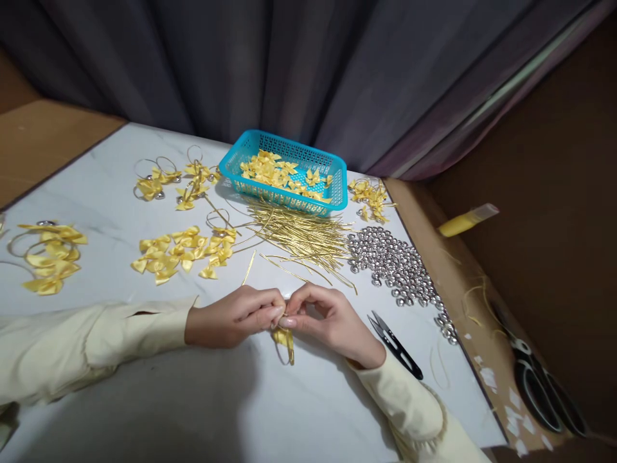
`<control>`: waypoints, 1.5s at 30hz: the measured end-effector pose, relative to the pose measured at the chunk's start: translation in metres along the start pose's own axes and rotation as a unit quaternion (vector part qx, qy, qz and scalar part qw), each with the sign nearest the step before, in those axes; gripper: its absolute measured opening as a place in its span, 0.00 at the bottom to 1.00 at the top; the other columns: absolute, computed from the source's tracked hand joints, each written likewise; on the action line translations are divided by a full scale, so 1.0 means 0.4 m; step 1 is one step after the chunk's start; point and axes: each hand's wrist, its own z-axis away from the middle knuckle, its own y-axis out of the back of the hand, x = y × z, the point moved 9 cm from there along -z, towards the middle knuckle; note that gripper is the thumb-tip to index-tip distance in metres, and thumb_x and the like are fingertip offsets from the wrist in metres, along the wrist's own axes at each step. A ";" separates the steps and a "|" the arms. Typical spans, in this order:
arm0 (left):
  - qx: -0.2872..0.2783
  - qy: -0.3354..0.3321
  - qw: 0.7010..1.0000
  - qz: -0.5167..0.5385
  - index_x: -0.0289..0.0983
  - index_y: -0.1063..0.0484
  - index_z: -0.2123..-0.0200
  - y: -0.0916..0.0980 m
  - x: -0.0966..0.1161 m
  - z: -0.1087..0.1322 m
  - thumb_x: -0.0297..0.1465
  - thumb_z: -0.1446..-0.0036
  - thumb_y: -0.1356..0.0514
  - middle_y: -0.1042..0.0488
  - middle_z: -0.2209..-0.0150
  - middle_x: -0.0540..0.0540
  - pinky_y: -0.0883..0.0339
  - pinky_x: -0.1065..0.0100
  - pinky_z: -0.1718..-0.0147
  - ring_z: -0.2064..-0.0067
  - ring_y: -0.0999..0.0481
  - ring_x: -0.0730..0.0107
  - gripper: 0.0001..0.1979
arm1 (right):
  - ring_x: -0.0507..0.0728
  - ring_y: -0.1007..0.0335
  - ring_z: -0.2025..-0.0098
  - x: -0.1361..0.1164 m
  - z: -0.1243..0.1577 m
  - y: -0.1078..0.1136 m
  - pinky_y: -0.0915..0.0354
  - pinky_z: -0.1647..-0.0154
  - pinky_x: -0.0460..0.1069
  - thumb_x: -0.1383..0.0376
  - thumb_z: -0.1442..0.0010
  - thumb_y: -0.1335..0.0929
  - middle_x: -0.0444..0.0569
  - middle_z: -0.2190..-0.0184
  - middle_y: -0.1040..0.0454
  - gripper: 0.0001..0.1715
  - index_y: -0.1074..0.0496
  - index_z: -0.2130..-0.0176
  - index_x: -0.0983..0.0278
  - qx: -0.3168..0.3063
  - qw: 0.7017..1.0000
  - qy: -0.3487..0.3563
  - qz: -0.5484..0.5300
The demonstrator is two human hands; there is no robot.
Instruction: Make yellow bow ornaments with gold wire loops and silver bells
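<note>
My left hand [255,314] and my right hand [321,315] meet over the front middle of the white table. Both pinch a yellow ribbon bow [283,337], which hangs below the fingertips with a loop of cord under it. The top of the bow and whatever lies between the fingertips are hidden. Just beyond my hands is a heap of gold cords [303,235], with single strands lying near my left knuckles. To the right of my right wrist lie black thread snips [398,347], blades pointing away.
A blue plastic basket [289,200] of yellow bows stands at the back. Small silver bells or beads [393,263] are spread at right. Finished-looking bows with cord loops [53,257] lie at left, loose bows [166,254] nearer the middle. Large scissors [542,392] lie beyond the right edge.
</note>
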 end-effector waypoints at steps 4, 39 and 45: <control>-0.013 0.037 0.977 0.208 0.36 0.43 0.72 -0.011 -0.019 0.001 0.37 0.38 0.52 0.52 0.83 0.59 0.57 0.74 0.83 0.82 0.54 0.80 0.13 | 0.50 0.36 0.71 -0.003 -0.001 0.005 0.38 0.67 0.48 0.60 0.49 0.28 0.45 0.73 0.28 0.12 0.30 0.68 0.65 -0.002 1.000 -0.001 0.013; -0.013 0.137 0.905 0.402 0.35 0.42 0.76 -0.014 -0.052 -0.006 0.33 0.42 0.48 0.53 0.85 0.59 0.59 0.78 0.86 0.86 0.53 0.82 0.12 | 0.48 0.36 0.77 -0.013 0.005 0.039 0.36 0.74 0.45 0.63 0.50 0.28 0.43 0.77 0.29 0.08 0.26 0.70 0.65 0.073 0.997 -0.012 -0.004; -0.012 0.110 0.905 0.411 0.35 0.42 0.78 -0.009 -0.039 -0.011 0.30 0.41 0.50 0.52 0.85 0.58 0.57 0.77 0.87 0.87 0.51 0.81 0.13 | 0.50 0.34 0.73 -0.045 0.006 0.034 0.37 0.71 0.47 0.67 0.42 0.33 0.46 0.73 0.27 0.06 0.25 0.67 0.65 0.047 0.992 0.047 0.108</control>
